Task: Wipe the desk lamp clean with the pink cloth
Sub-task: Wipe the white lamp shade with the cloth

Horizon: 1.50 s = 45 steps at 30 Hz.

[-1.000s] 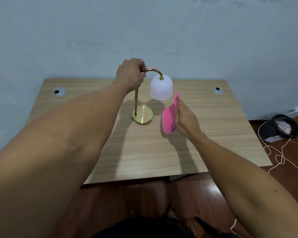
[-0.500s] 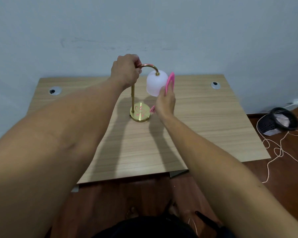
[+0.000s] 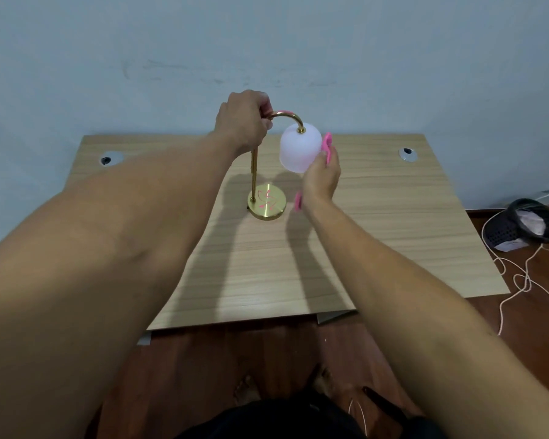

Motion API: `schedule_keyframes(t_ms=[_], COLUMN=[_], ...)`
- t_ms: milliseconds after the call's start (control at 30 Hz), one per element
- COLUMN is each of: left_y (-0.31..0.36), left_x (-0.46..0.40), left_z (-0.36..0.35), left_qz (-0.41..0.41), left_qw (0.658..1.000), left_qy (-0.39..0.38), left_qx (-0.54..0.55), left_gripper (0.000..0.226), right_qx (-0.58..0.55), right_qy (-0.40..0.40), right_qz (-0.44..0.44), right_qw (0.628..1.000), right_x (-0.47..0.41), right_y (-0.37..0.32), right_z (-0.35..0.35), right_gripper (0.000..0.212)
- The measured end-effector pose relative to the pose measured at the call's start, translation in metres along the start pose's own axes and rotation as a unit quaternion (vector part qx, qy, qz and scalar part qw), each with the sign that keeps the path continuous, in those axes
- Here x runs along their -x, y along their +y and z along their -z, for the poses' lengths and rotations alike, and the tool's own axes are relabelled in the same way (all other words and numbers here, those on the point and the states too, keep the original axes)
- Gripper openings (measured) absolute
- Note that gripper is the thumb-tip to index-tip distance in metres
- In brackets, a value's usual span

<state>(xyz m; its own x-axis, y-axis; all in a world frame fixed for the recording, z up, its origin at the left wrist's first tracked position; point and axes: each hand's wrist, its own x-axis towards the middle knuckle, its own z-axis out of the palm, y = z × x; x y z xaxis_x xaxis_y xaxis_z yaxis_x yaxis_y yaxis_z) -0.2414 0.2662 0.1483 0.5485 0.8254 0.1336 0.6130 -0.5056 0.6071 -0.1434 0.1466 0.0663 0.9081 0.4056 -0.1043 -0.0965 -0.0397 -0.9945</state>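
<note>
Left hand (image 3: 244, 120) is gripping the lamp (image 3: 268, 166) stem at top bend, steadying it mid-desk (image 3: 393, 223). Right hand (image 3: 320, 179) is holding the pink cloth (image 3: 326, 146) vs. shade's (image 3: 298, 150) right side; shade is hanging vertical, just left of the cloth.

We have a single wide-angle view from the person's head, facing forward and down. The light wood-grain tabletop (image 3: 377, 236) fills mid-frame, the pale blue wall (image 3: 267, 42) the upper part, both forearms reaching in large from the lower corners.
</note>
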Motion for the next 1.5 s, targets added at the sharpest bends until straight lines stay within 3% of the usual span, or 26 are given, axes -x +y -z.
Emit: schedule_keyframes(t_ms=[133,233,333,433,600,767,867,933,1000,1200,1333,1400,1500], left_y=[0.001,0.002,0.002,0.001,0.0,0.003,0.004,0.008,0.004,0.005,0.006,0.005,0.003], left_x=[0.0,0.0,0.0,-0.001,0.0,0.008,0.006,0.003,0.001,0.0,0.002,0.003,0.002], left_z=[-0.001,-0.002,-0.003,-0.003,-0.005,-0.01,-0.01,-0.005,-0.004,-0.009,-0.01,-0.01,-0.01], left_qz=[0.003,0.008,0.008,0.004,0.013,-0.003,-0.004,0.044,0.048,0.049,0.046,0.046,0.044], left_qw=[1.0,1.0,1.0,1.0,1.0,1.0,1.0,0.998,0.998,0.998,0.998,0.998,0.998], left_qy=[0.002,0.006,0.01,0.008,0.009,0.002,-0.006,0.038,0.044,0.038,0.039,0.041,0.044], left_qx=[0.002,0.004,0.004,-0.001,0.007,0.01,0.008,-0.005,0.009,0.011,0.01,0.011,0.011], left_gripper=[0.009,0.008,0.009,0.009,0.008,0.009,0.01,0.01,0.01,0.01,0.01,0.009,0.01], right_qx=[0.004,-0.009,0.054,0.06,0.01,0.048,0.062,0.098,0.107,0.06,-0.027,-0.033,0.082], right_qy=[-0.038,-0.041,-0.054,-0.045,-0.018,-0.1,-0.197,-0.286,-0.302,-0.306,-0.24,-0.195,-0.163], right_qz=[-0.033,0.023,0.084,0.032,0.044,-0.009,0.008,0.027,0.043,-0.012,-0.04,0.0,0.139], right_qw=[0.999,0.999,0.994,0.997,0.999,0.994,0.978,0.953,0.946,0.95,0.969,0.98,0.973], right_x=[-0.021,0.009,0.05,0.058,0.006,-0.046,-0.065,-0.081,-0.085,-0.094,-0.076,-0.056,-0.021], right_y=[-0.008,0.006,0.028,0.032,-0.001,-0.031,-0.05,-0.062,-0.064,-0.06,-0.034,-0.02,0.002], right_z=[0.011,0.008,-0.004,-0.01,-0.002,0.014,0.003,-0.014,-0.015,-0.007,-0.001,0.003,0.006], right_gripper=[0.042,0.051,0.053,0.051,0.047,0.025,0.016,0.018,0.024,0.032,0.036,0.039,0.051])
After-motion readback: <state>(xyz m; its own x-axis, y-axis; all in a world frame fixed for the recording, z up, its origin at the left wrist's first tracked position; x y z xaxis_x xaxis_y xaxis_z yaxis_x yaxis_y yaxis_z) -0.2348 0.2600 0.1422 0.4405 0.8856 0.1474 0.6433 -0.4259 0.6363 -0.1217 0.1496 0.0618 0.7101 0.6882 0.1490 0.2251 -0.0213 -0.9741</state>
